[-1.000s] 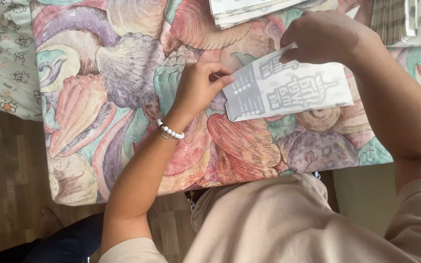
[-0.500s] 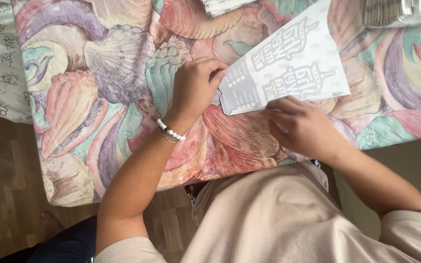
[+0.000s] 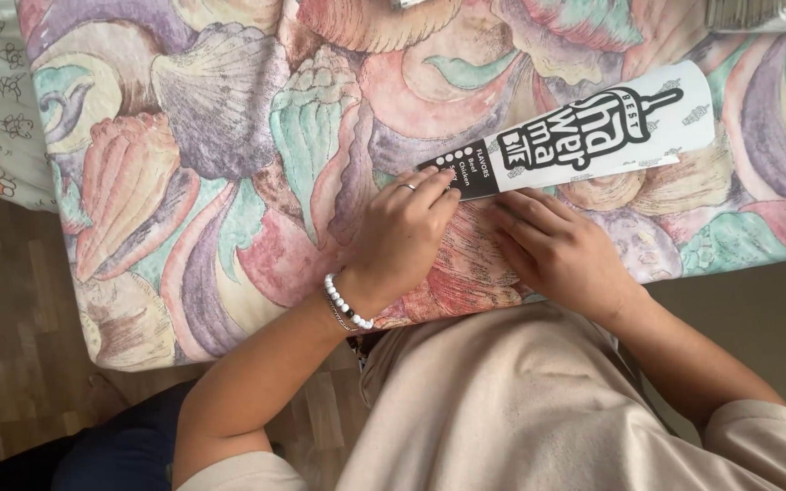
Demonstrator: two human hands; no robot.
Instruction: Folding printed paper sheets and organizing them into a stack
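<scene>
On the shell-patterned bench (image 3: pixel 229 136), left hand (image 3: pixel 402 232) presses the folded paper sleeve's (image 3: pixel 584 136) dark tip; right hand (image 3: pixel 557 250) rests flat, empty. Looks light, creasable; best held by edges.

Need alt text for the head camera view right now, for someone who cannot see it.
Two bare hands press a folded white-and-black paper sleeve flat on a seashell-patterned cloth. The left hand, with ring and beaded bracelet, holds its dark end; the right hand lies just below it.

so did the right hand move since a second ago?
Yes. The right hand came off the far end of the paper sleeve toward the body, and now lies flat on the shell-print cloth below the sleeve.
</scene>
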